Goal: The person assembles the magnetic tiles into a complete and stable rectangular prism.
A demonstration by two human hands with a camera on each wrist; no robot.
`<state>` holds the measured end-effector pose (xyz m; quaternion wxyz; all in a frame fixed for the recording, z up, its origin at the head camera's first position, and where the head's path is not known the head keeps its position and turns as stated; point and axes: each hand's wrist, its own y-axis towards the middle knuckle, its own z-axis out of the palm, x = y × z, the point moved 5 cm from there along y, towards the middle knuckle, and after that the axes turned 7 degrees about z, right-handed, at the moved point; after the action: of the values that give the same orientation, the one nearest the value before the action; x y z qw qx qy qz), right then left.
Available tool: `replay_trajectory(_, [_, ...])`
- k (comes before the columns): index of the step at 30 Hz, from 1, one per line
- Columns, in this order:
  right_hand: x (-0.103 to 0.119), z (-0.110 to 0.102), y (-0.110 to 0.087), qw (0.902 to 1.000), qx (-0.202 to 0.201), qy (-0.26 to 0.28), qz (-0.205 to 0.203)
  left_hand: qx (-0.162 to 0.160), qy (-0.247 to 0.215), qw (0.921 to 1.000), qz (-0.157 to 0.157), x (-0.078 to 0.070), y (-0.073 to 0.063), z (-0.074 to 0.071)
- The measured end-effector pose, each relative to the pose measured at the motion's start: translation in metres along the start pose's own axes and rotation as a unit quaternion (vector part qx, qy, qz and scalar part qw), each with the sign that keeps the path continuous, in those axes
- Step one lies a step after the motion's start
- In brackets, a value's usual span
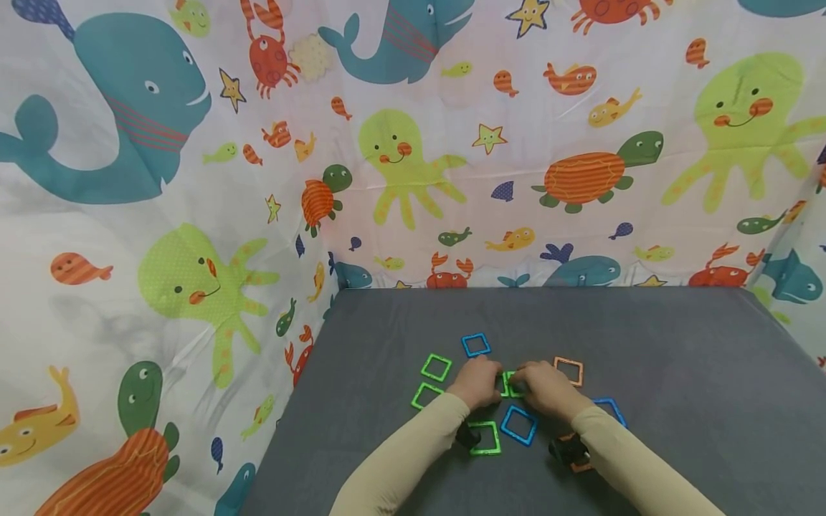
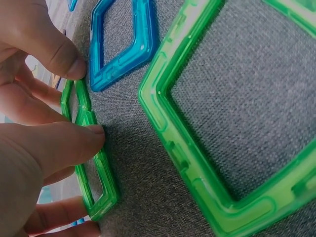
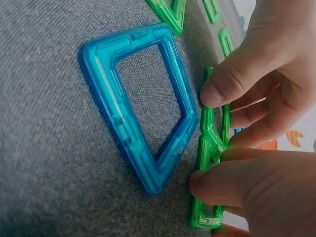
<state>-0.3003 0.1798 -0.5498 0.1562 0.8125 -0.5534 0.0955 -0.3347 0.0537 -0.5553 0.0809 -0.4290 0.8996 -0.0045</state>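
Note:
Two green magnetic square tiles stand side by side between the hands, meeting at their edges. My left hand (image 1: pixel 477 382) pinches the left green tile (image 2: pixel 102 175) between thumb and fingers. The right green tile (image 3: pixel 196 213) is pinched by my right hand (image 1: pixel 547 388), its thumb on the near face. In the wrist views both tiles look seen nearly edge-on, with fingers behind them hiding parts of the frames. Just in front lies a blue square tile (image 1: pixel 519 426), flat on the grey cloth. Another green tile (image 1: pixel 485 438) lies by the left wrist.
On the grey table (image 1: pixel 361 337), two loose green tiles, the upper one (image 1: pixel 436 368) included, lie left of the hands. A blue tile (image 1: pixel 476 345) sits farther back, an orange tile (image 1: pixel 568 371) to the right. Another blue tile (image 1: pixel 609 410) is partly under the right sleeve. A printed curtain (image 1: pixel 426 236) stands behind.

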Motion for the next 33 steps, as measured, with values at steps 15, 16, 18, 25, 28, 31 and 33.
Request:
replay_trajectory(15, [-0.0007, 0.0038, 0.0009, 0.9998, 0.013, 0.006, 0.016, -0.001, -0.007, 1.0, -0.004, 0.0005, -0.0026, 0.0004])
replay_trajectory(16, [-0.0004, 0.0037, 0.0009, 0.9998, 0.013, 0.007, 0.015, -0.001, -0.007, 1.0, -0.004, 0.0007, -0.0028, 0.0005])
replay_trajectory(18, [0.0, 0.0038, 0.0009, 0.9998, 0.012, 0.008, 0.013, -0.001, -0.006, 1.0, -0.005, 0.001, -0.0027, 0.0006])
replay_trajectory(25, [0.0006, 0.006, 0.0014, 0.9999, 0.013, -0.001, 0.001, -0.003, -0.001, 1.0, -0.005, 0.0016, -0.0017, 0.0019])
replay_trajectory(28, [0.0005, 0.0064, 0.0012, 1.0, 0.007, 0.0, -0.005, -0.005, -0.002, 1.0, -0.006, 0.0014, -0.0024, 0.0016])
replay_trajectory(31, [0.0008, 0.0071, 0.0008, 0.9998, -0.006, -0.007, -0.015, -0.005, -0.003, 1.0, -0.007, 0.0015, -0.0034, 0.0015])
replay_trajectory(33, [0.001, 0.0074, 0.0004, 0.9997, -0.013, -0.009, -0.017, -0.006, -0.002, 1.0, -0.007, 0.0018, -0.0034, 0.0015])
